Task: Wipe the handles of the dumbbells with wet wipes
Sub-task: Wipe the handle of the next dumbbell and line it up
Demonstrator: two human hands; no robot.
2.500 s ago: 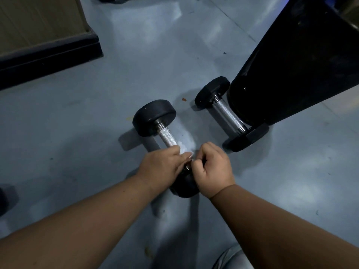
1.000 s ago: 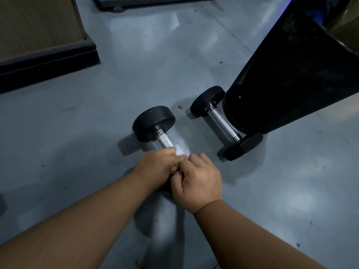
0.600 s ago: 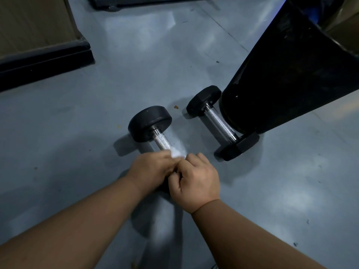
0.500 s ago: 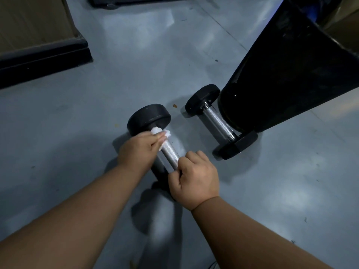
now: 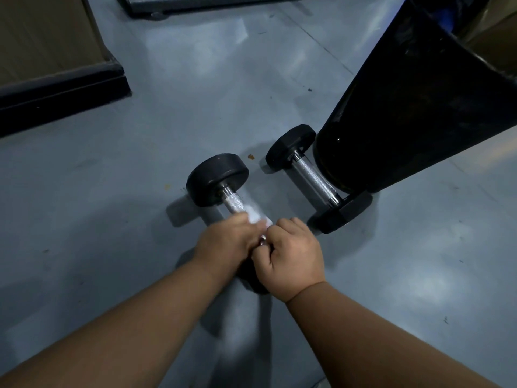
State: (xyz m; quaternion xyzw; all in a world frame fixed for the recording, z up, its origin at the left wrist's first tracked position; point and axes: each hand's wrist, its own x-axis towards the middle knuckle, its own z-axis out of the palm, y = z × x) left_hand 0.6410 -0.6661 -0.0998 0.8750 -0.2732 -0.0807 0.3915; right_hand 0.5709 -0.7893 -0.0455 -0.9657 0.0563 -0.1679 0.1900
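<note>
A black dumbbell with a knurled metal handle lies on the grey floor. My left hand grips a white wet wipe wrapped over the near part of that handle. My right hand grips the near end of the same dumbbell, touching the left hand; the near weight is mostly hidden beneath both hands. A second black dumbbell lies to the right, apart from my hands, its handle bare.
A large black slanted equipment part stands right behind the second dumbbell. A wooden platform with a black edge sits at the upper left. A dark metal base runs along the top. Grey floor surrounds everything.
My left hand slid the wipe up to the far weight half a second ago and has now drawn it back down the handle to meet my right hand.
</note>
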